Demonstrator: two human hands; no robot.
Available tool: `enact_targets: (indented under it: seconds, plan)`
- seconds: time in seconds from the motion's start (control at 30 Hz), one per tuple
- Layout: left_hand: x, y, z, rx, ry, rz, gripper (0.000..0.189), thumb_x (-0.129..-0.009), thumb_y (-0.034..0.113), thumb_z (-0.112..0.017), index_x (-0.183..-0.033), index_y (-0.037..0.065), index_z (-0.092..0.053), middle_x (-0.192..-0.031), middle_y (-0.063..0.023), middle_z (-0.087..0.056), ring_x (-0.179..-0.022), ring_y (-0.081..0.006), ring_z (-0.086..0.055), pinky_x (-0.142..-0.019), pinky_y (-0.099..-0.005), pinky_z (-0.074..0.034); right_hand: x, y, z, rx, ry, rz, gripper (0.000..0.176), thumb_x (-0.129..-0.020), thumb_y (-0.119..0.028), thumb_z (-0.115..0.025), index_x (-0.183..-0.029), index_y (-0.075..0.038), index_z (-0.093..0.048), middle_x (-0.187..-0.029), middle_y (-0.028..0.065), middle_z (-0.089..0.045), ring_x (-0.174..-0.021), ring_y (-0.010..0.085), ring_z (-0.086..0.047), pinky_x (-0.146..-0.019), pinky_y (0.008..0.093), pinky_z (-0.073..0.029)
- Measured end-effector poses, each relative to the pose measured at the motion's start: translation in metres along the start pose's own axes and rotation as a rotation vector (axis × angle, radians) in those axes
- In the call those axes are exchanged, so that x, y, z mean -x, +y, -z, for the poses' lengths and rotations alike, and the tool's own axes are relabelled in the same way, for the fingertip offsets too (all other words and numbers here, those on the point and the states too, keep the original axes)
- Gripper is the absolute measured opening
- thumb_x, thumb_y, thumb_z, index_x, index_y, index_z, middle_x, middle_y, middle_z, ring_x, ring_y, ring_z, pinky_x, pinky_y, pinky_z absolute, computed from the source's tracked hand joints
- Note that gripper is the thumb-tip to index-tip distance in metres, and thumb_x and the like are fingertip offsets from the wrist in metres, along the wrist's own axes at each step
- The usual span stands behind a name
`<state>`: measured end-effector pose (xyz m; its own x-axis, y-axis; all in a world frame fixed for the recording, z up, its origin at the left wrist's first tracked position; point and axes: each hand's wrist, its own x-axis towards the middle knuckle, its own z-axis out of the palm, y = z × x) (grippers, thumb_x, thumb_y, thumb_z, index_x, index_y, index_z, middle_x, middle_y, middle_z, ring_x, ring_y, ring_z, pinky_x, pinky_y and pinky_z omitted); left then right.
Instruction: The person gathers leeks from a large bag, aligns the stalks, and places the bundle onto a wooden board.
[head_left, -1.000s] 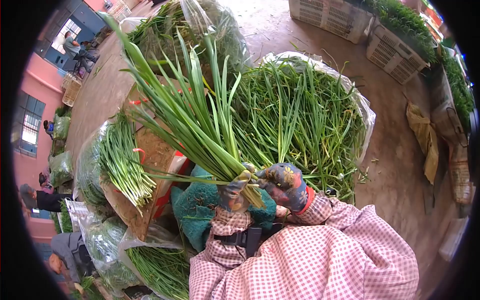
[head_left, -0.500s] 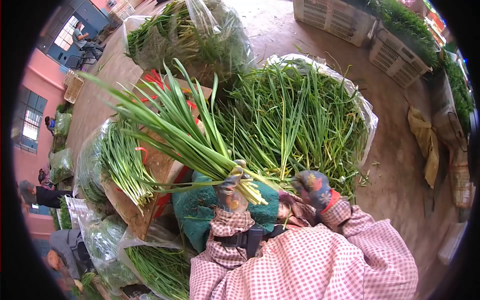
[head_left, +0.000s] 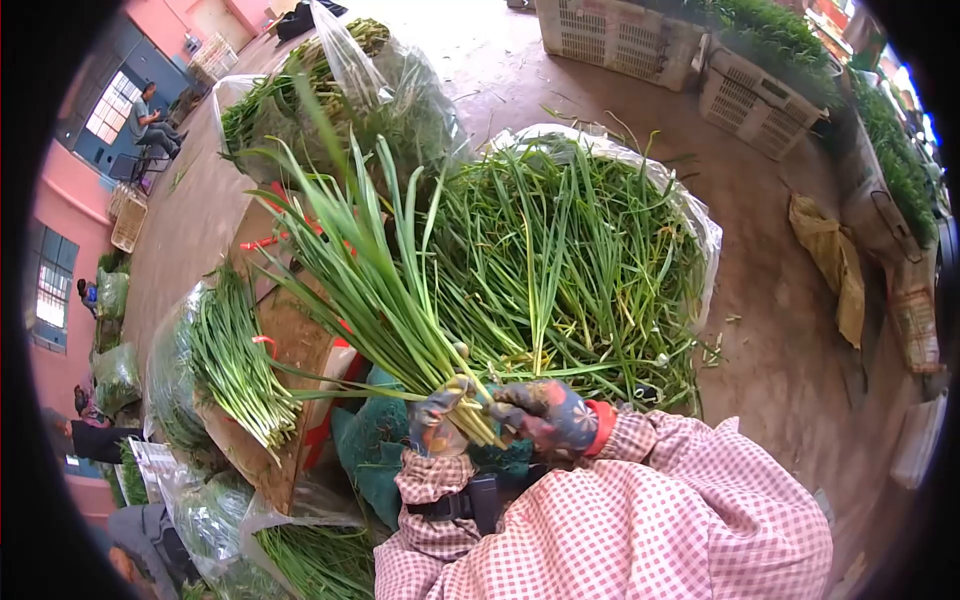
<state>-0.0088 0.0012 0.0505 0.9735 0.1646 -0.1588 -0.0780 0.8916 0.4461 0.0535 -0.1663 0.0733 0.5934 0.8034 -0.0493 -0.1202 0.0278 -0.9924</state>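
Left hand (head_left: 437, 420) fisted round chive bundle (head_left: 380, 290) | right hand (head_left: 545, 415) clasping its base

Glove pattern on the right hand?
Dark floral print, red cuff, on the right hand; head view shows it best.

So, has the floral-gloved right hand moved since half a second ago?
Yes: right hand came left along the plastic-lined pile of greens, onto the long-leaved green bunch.

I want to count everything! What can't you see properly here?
Head view only.
Bunch of greens: stalk bases partly hidden by left hand and right hand.
Right hand's grip: unclear, fingers curled out of sight.
White crates: cut by top edge.
Seated person: too small.
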Motion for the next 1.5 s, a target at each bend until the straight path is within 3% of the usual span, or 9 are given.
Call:
enact_targets:
  seconds: [0.27, 0.5, 0.67, 0.8, 0.87, 1.03, 1.3, 1.43, 1.5]
  plan:
    - [0.010, -0.013, -0.016, -0.324, 0.111, 0.128, 0.039, -0.072, 0.005, -0.057, -0.108, -0.003, -0.046, -0.104, -0.0155, -0.053, -0.089, -0.0233, -0.054, -0.077, -0.0347, -0.047, -0.014, 0.004, 0.000, 0.558, 0.064, 0.414, 0.007, -0.075, -0.011, -0.054, -0.080, -0.006, -0.055, -0.055, 0.0109, -0.049, -0.047, 0.0255, -0.050, -0.043, 0.0318, -0.040]
    - [0.009, -0.006, -0.004, -0.143, 0.162, 0.176, 0.021, -0.078, 0.012, -0.052, -0.093, -0.002, -0.050, -0.082, -0.0098, -0.053, -0.073, -0.0186, -0.051, -0.065, -0.0321, -0.046, 0.013, 0.022, 0.040, -0.154, 0.234, -0.304, 0.022, -0.083, -0.022, -0.051, -0.086, -0.002, -0.059, -0.063, 0.0046, -0.057, -0.054, 0.0096, -0.053, -0.049, 0.0233, -0.045]
    - [0.012, 0.005, -0.014, -0.098, -0.107, 0.030, 0.025, -0.079, 0.012, -0.052, -0.096, -0.003, -0.044, -0.078, -0.0084, -0.048, -0.058, -0.0117, -0.047, -0.053, -0.0241, -0.040, 0.026, 0.096, 0.099, -0.019, 0.612, -0.339, 0.023, -0.079, -0.023, -0.056, -0.087, -0.002, -0.059, -0.063, 0.0011, -0.056, -0.051, 0.0068, -0.051, -0.047, 0.0212, -0.042]
    - [0.006, 0.034, -0.046, -0.337, -0.474, 0.047, 0.030, -0.076, 0.007, -0.056, -0.102, -0.004, -0.045, -0.073, -0.0068, -0.051, -0.055, -0.0118, -0.049, -0.048, -0.0274, -0.046, 0.025, 0.098, 0.118, 0.565, 0.588, -0.419, 0.038, -0.074, -0.038, -0.056, -0.094, -0.005, -0.058, -0.072, 0.0102, -0.061, -0.061, 0.0212, -0.058, -0.058, 0.0329, -0.045]
    - [0.005, 0.030, -0.044, -0.177, -0.385, 0.007, 0.034, -0.077, 0.007, -0.055, -0.105, -0.004, -0.042, -0.075, -0.0063, -0.051, -0.055, -0.0114, -0.049, -0.049, -0.0266, -0.045, 0.015, 0.109, 0.117, 1.147, 0.472, -0.417, 0.041, -0.073, -0.044, -0.054, -0.086, -0.006, -0.059, -0.070, 0.0128, -0.060, -0.066, 0.0251, -0.059, -0.059, 0.0351, -0.045]
    - [0.007, 0.014, -0.033, 0.048, -0.200, -0.034, 0.043, -0.078, 0.008, -0.054, -0.114, -0.003, -0.033, -0.078, -0.0050, -0.051, -0.056, -0.0103, -0.048, -0.051, -0.0246, -0.043, 0.002, 0.115, 0.111, 1.188, 0.373, -0.433, 0.040, -0.074, -0.043, -0.052, -0.084, -0.005, -0.058, -0.069, 0.0140, -0.059, -0.067, 0.0289, -0.058, -0.060, 0.0381, -0.044]
    - [0.016, 0.010, -0.030, 0.103, -0.142, -0.058, 0.061, -0.079, 0.007, -0.051, -0.128, -0.001, -0.016, -0.079, -0.0037, -0.051, -0.056, -0.0088, -0.046, -0.054, -0.0237, -0.041, 0.012, 0.010, 0.080, -0.195, 0.506, -0.181, 0.013, -0.078, -0.012, -0.057, -0.078, 0.000, -0.059, -0.056, -0.0046, -0.050, -0.049, 0.0033, -0.047, -0.043, 0.0176, -0.038]
    - [0.022, 0.015, -0.006, 0.057, -0.160, -0.071, 0.057, -0.079, 0.007, -0.051, -0.127, 0.000, -0.020, -0.076, -0.0036, -0.051, -0.054, -0.0085, -0.046, -0.054, -0.0243, -0.041, -0.005, 0.051, 0.073, 0.698, 0.332, 0.129, 0.015, -0.078, -0.021, -0.055, -0.078, -0.007, -0.059, -0.057, 0.0093, -0.055, -0.045, 0.0199, -0.053, -0.043, 0.0301, -0.042]
    - [0.023, 0.016, -0.017, 0.025, -0.109, -0.113, 0.059, -0.077, 0.003, -0.053, -0.126, -0.001, -0.021, -0.075, -0.0057, -0.052, -0.052, -0.0092, -0.046, -0.051, -0.0262, -0.040, -0.009, 0.067, 0.069, 1.092, 0.040, -0.081, 0.021, -0.076, -0.029, -0.054, -0.078, -0.009, -0.061, -0.062, 0.0131, -0.056, -0.051, 0.0274, -0.055, -0.047, 0.0341, -0.044]
